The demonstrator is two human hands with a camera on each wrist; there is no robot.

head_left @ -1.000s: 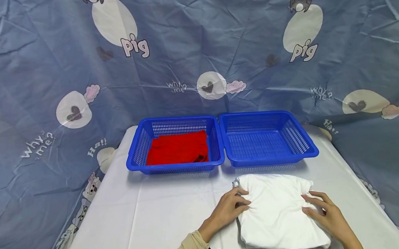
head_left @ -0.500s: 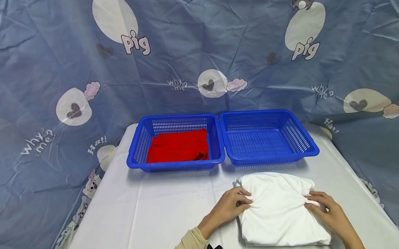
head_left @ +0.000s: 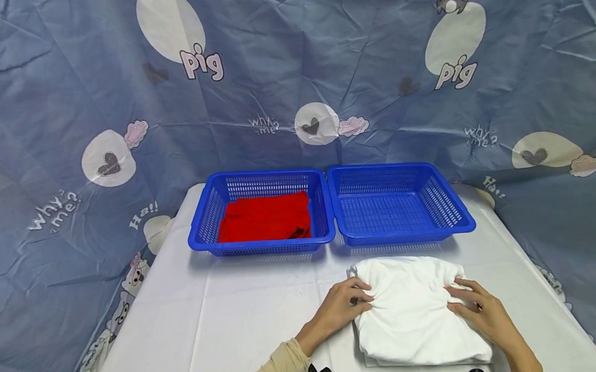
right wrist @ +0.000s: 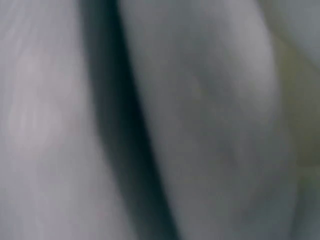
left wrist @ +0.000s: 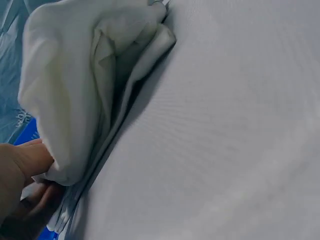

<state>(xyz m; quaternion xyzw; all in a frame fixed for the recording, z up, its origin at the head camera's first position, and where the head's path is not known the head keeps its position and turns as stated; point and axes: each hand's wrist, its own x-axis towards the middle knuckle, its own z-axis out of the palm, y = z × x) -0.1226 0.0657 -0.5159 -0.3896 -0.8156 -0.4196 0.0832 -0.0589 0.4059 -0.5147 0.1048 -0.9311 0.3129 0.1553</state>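
Observation:
A folded white garment (head_left: 413,319) lies in front of the right basket in the head view, with creases running across its middle. My left hand (head_left: 339,307) pinches its left edge. On the opposite side, my right hand (head_left: 487,313) pinches the right edge between thumb and fingers. In the left wrist view the garment's layered folds (left wrist: 112,70) show side-on, with part of the left hand (left wrist: 22,175) at its edge. Only blurred white cloth (right wrist: 210,120) fills the right wrist view, where the hand is out of sight.
Two blue plastic baskets stand side by side at the back of the white-covered table (head_left: 253,313). Folded red cloth (head_left: 267,217) lies in the left basket (head_left: 261,247); the right basket (head_left: 403,238) has a bare bottom. A patterned blue curtain (head_left: 254,61) hangs behind.
Both hands have tightened on the garment's sides, and the cloth between them has bunched into creases. The right hand has shifted slightly left, drawing its edge inward.

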